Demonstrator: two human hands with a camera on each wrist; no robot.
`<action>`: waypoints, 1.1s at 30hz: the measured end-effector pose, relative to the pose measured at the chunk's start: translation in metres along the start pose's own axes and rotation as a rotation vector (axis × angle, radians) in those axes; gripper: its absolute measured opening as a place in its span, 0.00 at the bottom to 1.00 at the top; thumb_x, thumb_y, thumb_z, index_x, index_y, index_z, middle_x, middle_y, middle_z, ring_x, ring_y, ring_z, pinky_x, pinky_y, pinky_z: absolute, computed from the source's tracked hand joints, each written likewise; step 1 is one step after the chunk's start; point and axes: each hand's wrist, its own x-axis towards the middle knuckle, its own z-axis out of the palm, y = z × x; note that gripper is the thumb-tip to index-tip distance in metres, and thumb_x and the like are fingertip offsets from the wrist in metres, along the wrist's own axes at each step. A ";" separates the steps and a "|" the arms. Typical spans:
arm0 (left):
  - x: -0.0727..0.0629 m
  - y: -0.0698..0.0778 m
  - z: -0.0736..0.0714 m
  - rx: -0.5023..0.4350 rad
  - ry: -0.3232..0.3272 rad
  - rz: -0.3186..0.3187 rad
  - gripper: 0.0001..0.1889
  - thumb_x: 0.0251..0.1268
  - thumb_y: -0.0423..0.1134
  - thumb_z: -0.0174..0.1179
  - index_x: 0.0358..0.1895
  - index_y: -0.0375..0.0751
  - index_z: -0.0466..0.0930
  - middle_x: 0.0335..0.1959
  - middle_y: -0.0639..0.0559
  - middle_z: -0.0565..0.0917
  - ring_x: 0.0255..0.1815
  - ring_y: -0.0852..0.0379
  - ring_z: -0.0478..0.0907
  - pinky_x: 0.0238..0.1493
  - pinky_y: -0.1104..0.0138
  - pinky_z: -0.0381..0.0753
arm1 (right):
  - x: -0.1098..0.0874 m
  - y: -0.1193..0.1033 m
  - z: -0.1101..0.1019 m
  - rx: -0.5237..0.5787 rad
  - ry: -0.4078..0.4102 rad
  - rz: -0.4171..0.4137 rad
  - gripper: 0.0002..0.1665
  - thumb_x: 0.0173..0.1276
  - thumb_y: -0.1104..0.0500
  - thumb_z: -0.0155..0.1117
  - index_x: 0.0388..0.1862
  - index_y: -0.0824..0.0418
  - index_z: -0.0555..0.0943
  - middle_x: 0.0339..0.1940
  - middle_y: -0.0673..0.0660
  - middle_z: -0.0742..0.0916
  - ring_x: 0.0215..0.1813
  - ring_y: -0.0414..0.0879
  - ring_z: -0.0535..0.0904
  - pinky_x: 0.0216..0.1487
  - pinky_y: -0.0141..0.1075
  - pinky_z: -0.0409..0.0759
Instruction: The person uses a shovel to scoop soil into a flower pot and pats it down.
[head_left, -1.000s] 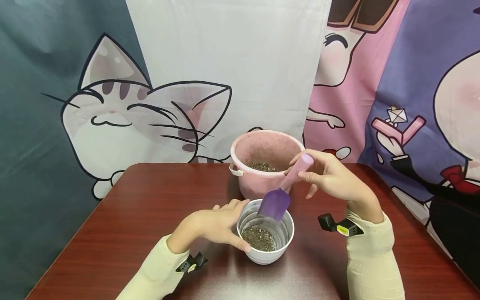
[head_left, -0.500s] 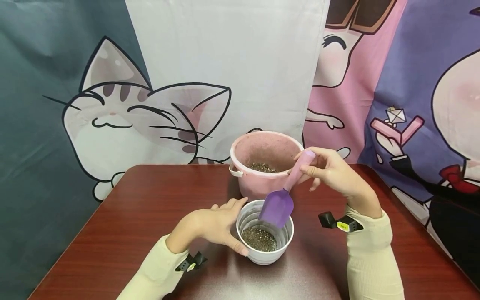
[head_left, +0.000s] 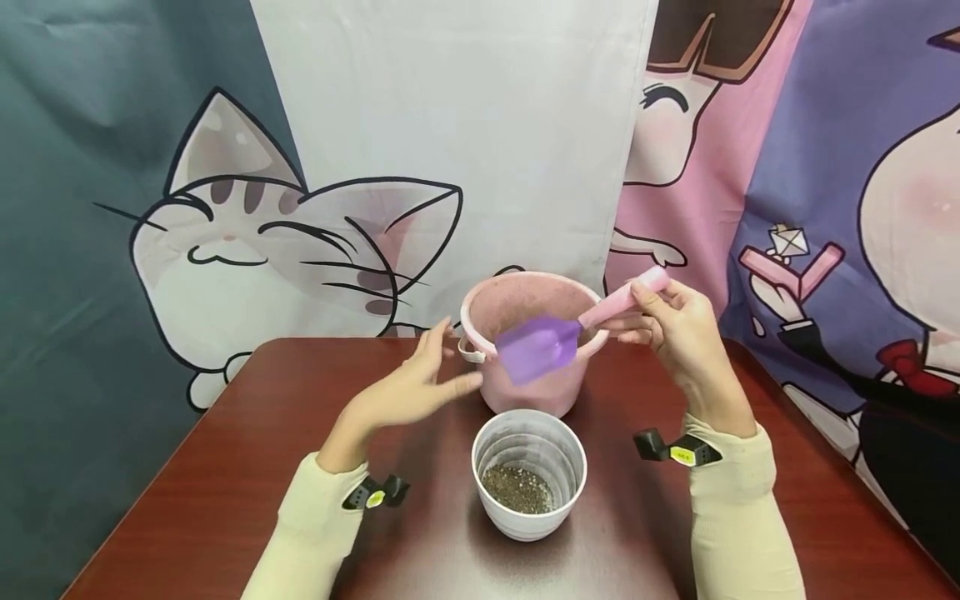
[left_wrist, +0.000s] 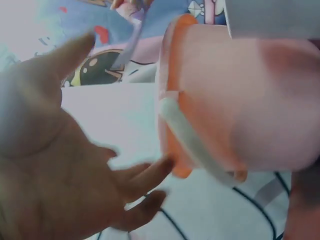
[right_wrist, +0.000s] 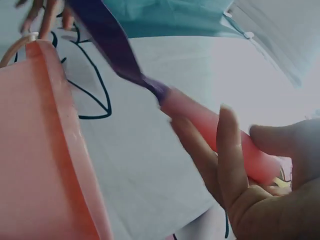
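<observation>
My right hand (head_left: 678, 333) grips the pink handle of a trowel (head_left: 540, 346) with a purple blade. In the head view the blade overlaps the front rim of a pink bucket (head_left: 532, 392), tipped down toward the left. My left hand (head_left: 408, 379) is spread beside the bucket's left side, fingers relaxed and holding nothing. Its fingertips come close to the bucket's white handle (left_wrist: 195, 140) in the left wrist view. In front of the bucket stands a white ribbed pot (head_left: 528, 521), with dark, speckled soil (head_left: 517, 487) at its bottom. The trowel blade hides most of the bucket's inside.
Both the bucket and the pot stand on a reddish-brown wooden table (head_left: 247, 467). Behind the table's far edge hangs a cloth backdrop (head_left: 525, 125) with cartoon figures. Each wrist wears a small black camera, the right one (head_left: 678, 450) over a cream sleeve.
My left hand has let go of the white pot and moved up toward the bucket. My right hand has raised the trowel from above the pot to the bucket's rim, turning the blade leftward.
</observation>
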 end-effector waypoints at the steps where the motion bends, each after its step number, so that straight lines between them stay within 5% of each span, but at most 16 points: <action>1: 0.006 0.000 0.002 -0.023 0.051 -0.014 0.49 0.71 0.59 0.55 0.79 0.41 0.34 0.76 0.39 0.49 0.76 0.42 0.54 0.72 0.39 0.48 | 0.002 0.002 0.001 0.005 0.006 -0.051 0.11 0.77 0.66 0.54 0.39 0.75 0.77 0.36 0.72 0.88 0.38 0.58 0.88 0.37 0.41 0.85; 4: 0.025 -0.002 0.011 -0.065 0.185 -0.074 0.45 0.75 0.58 0.49 0.79 0.37 0.35 0.78 0.36 0.47 0.79 0.40 0.45 0.70 0.33 0.33 | 0.008 0.014 0.006 -0.005 0.060 -0.180 0.12 0.77 0.65 0.54 0.38 0.76 0.73 0.39 0.75 0.86 0.42 0.62 0.87 0.43 0.47 0.84; 8: 0.043 -0.010 0.024 -0.126 0.273 -0.121 0.41 0.77 0.55 0.45 0.79 0.35 0.37 0.77 0.34 0.49 0.79 0.39 0.42 0.68 0.32 0.32 | 0.016 0.033 0.014 -0.107 0.218 -0.257 0.11 0.74 0.64 0.59 0.36 0.73 0.74 0.37 0.72 0.88 0.39 0.59 0.88 0.42 0.46 0.84; 16: 0.055 -0.019 0.037 -0.205 0.266 -0.096 0.39 0.79 0.48 0.45 0.77 0.30 0.36 0.76 0.32 0.51 0.78 0.42 0.47 0.65 0.31 0.21 | 0.042 0.060 0.018 -0.542 0.446 -0.148 0.11 0.69 0.63 0.65 0.41 0.69 0.75 0.35 0.66 0.87 0.29 0.42 0.88 0.32 0.35 0.84; 21: 0.059 -0.016 0.038 -0.230 0.248 -0.067 0.39 0.78 0.49 0.46 0.78 0.33 0.36 0.77 0.35 0.54 0.78 0.46 0.49 0.65 0.33 0.19 | 0.055 0.062 0.018 -0.875 0.418 -0.018 0.16 0.69 0.58 0.66 0.44 0.71 0.76 0.37 0.71 0.87 0.32 0.55 0.88 0.28 0.33 0.83; 24: 0.061 -0.015 0.037 -0.224 0.241 -0.061 0.39 0.78 0.50 0.46 0.78 0.35 0.37 0.78 0.36 0.52 0.78 0.46 0.48 0.64 0.32 0.21 | 0.060 0.062 0.018 -1.043 0.404 0.029 0.16 0.69 0.56 0.66 0.43 0.69 0.78 0.38 0.70 0.88 0.40 0.60 0.87 0.36 0.36 0.83; 29: 0.060 -0.015 0.036 -0.179 0.240 -0.090 0.39 0.78 0.52 0.44 0.79 0.37 0.38 0.79 0.38 0.49 0.78 0.44 0.50 0.65 0.31 0.27 | 0.071 0.067 0.020 -1.174 0.321 0.054 0.17 0.69 0.56 0.65 0.42 0.70 0.78 0.36 0.69 0.86 0.44 0.65 0.82 0.47 0.53 0.76; 33: 0.057 -0.019 0.037 -0.175 0.241 -0.103 0.39 0.78 0.51 0.44 0.79 0.36 0.36 0.79 0.37 0.48 0.78 0.43 0.49 0.65 0.31 0.28 | 0.080 0.074 0.026 -1.220 0.191 0.103 0.16 0.70 0.55 0.63 0.40 0.70 0.77 0.28 0.65 0.85 0.36 0.60 0.82 0.40 0.48 0.78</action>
